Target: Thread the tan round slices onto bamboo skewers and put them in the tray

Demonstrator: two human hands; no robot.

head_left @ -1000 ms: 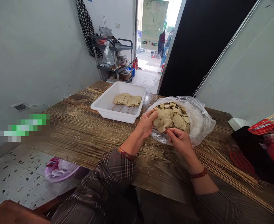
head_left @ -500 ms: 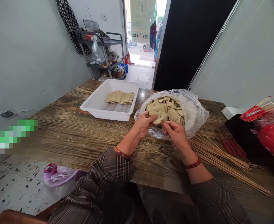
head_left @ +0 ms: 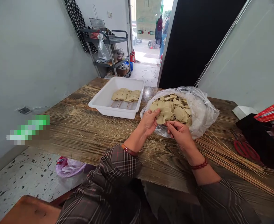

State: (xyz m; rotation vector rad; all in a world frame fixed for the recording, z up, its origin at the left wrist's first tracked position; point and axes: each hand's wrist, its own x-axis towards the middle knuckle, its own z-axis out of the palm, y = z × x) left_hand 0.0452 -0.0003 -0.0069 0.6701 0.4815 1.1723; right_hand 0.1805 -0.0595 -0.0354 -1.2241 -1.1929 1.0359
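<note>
Near the front edge of a clear plastic bag point(head_left: 203, 109) full of flat beige slices point(head_left: 180, 114), my left hand point(head_left: 149, 122) pinches some beige slices point(head_left: 162, 117) between thumb and fingers. My right hand point(head_left: 180, 133) is closed at the lower edge of those slices; what its fingertips grip is too small to make out. A white tray point(head_left: 118, 112) to the left holds skewered slices point(head_left: 125, 94), their thin sticks pointing toward me.
Thin wooden sticks point(head_left: 235, 158) lie right of my right hand on the wooden table point(head_left: 81, 127). Red-handled scissors point(head_left: 245, 149) and a black box point(head_left: 260, 137) sit at the far right. A shelf cart point(head_left: 111, 40) stands behind the table.
The camera view has shifted, so the scene sits further right, apart from small finger movements. Both hands remain together at the slices over the bag.
</note>
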